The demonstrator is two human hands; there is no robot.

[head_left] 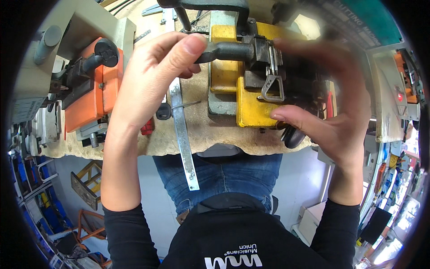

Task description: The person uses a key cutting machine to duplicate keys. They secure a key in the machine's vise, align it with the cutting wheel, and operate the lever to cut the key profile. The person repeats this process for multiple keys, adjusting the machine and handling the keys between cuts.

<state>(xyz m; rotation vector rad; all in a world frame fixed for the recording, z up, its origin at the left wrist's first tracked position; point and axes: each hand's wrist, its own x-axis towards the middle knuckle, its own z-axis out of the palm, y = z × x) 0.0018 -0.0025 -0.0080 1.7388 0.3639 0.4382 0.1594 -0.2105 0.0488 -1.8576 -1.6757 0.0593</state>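
Note:
A yellow key cutting machine (255, 110) stands on the bench in front of me. My left hand (156, 67) is closed on a dark handle (230, 51) on the machine's upper part, thumb on top near its left end. The handle leads right into a black clamp (260, 53). From the clamp a slim silver piece with an open triangular head (272, 88) hangs over the yellow body. My right hand (338, 96) is open at the machine's right side, thumb and fingers wide apart. Its upper fingers are blurred, and I see nothing held in it.
A long steel ruler (182, 134) sticks out past the bench's front edge (215, 145). Beside it lies a black key head (164, 111). An orange machine (83, 110) stands at left. A teal-fronted machine (371, 22) is at far right. Calipers (168, 13) lie behind.

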